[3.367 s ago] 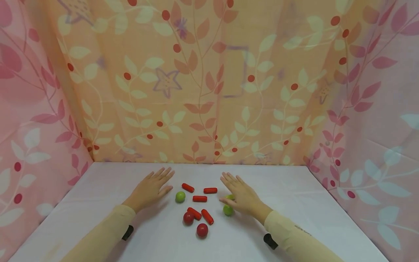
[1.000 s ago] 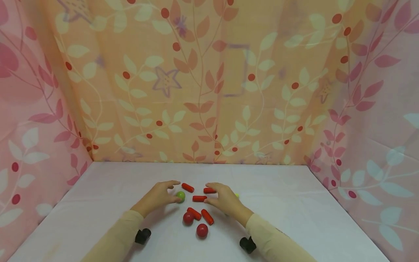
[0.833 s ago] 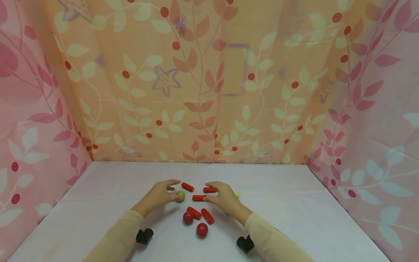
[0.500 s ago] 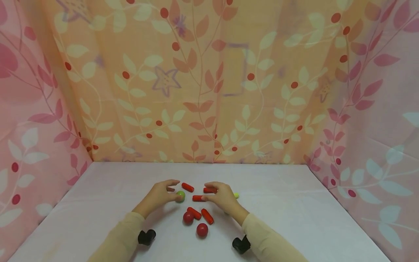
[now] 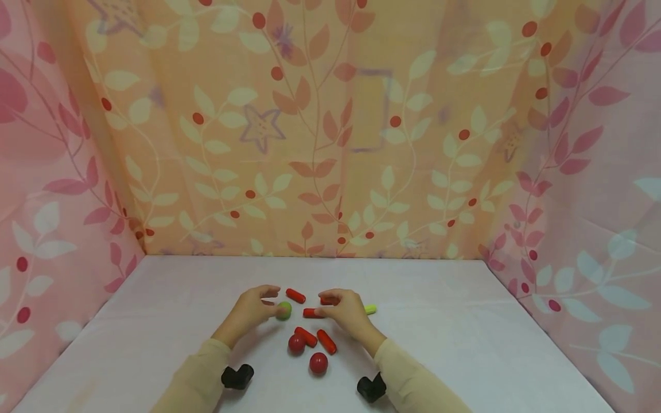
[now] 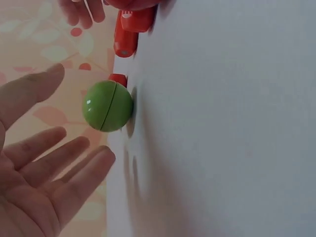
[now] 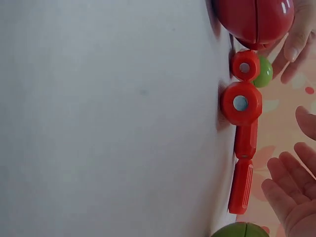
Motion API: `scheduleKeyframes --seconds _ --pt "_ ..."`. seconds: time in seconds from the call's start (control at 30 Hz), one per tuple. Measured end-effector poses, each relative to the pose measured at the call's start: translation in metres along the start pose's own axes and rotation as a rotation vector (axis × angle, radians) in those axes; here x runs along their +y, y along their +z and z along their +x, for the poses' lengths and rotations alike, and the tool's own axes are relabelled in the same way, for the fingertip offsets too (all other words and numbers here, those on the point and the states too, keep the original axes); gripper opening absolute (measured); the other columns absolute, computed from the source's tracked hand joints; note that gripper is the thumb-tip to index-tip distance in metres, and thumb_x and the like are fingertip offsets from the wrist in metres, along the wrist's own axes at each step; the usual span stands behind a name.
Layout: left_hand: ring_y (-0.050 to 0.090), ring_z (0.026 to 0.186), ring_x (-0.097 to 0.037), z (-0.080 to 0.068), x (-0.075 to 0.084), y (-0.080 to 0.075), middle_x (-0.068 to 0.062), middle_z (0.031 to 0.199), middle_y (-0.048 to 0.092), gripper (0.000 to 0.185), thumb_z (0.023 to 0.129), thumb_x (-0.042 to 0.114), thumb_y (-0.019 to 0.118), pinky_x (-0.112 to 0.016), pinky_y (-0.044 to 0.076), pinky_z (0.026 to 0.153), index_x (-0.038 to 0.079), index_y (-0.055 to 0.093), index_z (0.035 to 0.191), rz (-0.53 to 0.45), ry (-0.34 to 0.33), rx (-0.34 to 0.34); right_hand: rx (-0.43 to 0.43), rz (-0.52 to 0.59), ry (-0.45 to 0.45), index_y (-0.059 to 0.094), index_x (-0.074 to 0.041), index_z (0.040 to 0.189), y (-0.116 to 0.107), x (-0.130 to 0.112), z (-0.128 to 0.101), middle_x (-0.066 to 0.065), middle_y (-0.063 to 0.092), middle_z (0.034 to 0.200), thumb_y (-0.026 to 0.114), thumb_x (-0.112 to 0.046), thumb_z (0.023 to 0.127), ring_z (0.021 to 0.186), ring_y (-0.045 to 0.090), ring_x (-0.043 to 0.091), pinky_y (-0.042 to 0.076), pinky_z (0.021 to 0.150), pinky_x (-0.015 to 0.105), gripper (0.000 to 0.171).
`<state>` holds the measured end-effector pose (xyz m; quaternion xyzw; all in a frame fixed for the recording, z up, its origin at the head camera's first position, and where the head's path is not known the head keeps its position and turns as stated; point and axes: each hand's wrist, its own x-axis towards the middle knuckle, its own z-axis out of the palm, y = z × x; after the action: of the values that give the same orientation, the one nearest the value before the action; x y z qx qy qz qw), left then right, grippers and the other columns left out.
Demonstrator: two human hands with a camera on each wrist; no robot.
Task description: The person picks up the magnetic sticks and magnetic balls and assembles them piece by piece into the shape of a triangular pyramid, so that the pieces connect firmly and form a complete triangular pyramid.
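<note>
On a white table (image 5: 454, 344) lie toy food pieces. My left hand (image 5: 276, 301) cups a green ball (image 5: 283, 310) from the left. In the left wrist view its fingers (image 6: 64, 177) stand spread, a small gap from the green ball (image 6: 107, 106). My right hand (image 5: 320, 305) hovers over two red cylinders (image 5: 310, 313), fingers loosely bent. The right wrist view shows its fingers (image 7: 289, 197) apart from the red cylinders (image 7: 245, 139). Neither hand holds anything.
Nearer me lie two more red cylinders (image 5: 307, 336) and two red balls (image 5: 318, 363). Another red cylinder (image 5: 296, 295) lies farther back, and a green piece (image 5: 370, 310) shows right of my right hand. Leaf-patterned cloth walls (image 5: 330, 143) close in three sides.
Both hands, flat and apart earlier, have drawn inward and curled toward the pieces. Over the last second they crept slightly closer. The pieces have not moved.
</note>
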<state>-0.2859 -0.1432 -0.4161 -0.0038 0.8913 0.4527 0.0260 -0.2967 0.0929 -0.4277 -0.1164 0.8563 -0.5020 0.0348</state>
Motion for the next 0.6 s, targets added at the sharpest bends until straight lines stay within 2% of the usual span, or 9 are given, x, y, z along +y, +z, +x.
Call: scheduleKeyframes --seconds 0.2,0.6 --pt "0.064 0.113 -0.033 0.0015 -0.0023 0.0016 -0.020 0.132 0.063 0.058 0.081 0.027 0.082 -0.042 0.059 0.087 0.004 0.062 0.131 -0.081 -0.064 -0.012 0.013 0.022 0.026 0.068 -0.006 0.124 0.0020 0.0017 0.0011 0.012 0.071 0.119 0.077 -0.020 0.087 0.109 0.063 0.024 0.057 0.093 0.039 0.040" --pt "0.062 0.118 -0.032 0.0074 -0.0088 0.0084 -0.020 0.136 0.060 0.053 0.083 0.026 0.080 -0.039 0.058 0.090 0.006 0.063 0.129 -0.183 -0.125 -0.007 0.047 0.035 0.047 0.071 -0.003 0.119 0.0035 0.0026 0.0060 0.010 0.074 0.109 0.077 -0.016 0.087 0.100 0.065 0.020 0.058 0.090 0.036 0.035"
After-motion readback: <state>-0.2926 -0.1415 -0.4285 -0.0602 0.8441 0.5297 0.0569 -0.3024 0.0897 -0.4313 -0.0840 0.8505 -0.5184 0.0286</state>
